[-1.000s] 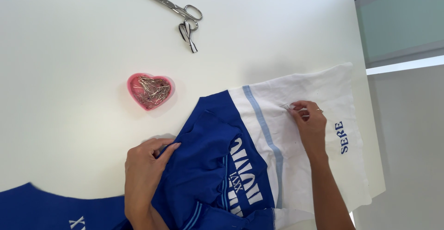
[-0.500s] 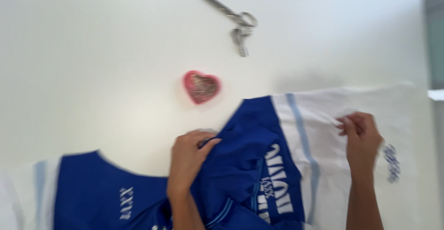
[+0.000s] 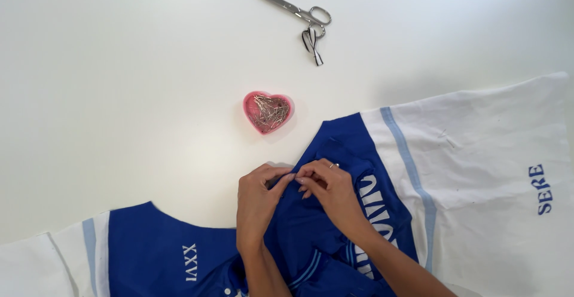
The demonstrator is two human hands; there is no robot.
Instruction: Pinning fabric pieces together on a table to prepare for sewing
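A white bench [image 3: 119, 94] filled the view and carried everything. Across its near half lay a jersey [image 3: 359, 153], blue in the body with white sleeves edged by pale blue stripes and white lettering, spread from the left corner to the right edge and bunched into folds at the middle. Both hands met on that bunched blue cloth near its upper edge. The left hand [image 3: 258, 201] had its grip pressed together, pinching a fold of the jersey. The right hand [image 3: 332, 192], a ring on one finger, pinched the same fold just beside it, fingertips touching the left's. Scissors [image 3: 299, 15] lay well apart at the far side, a striped ribbon tied to one handle. A pink heart-shaped dish [image 3: 267, 112] of pins sat near the jersey's upper edge.
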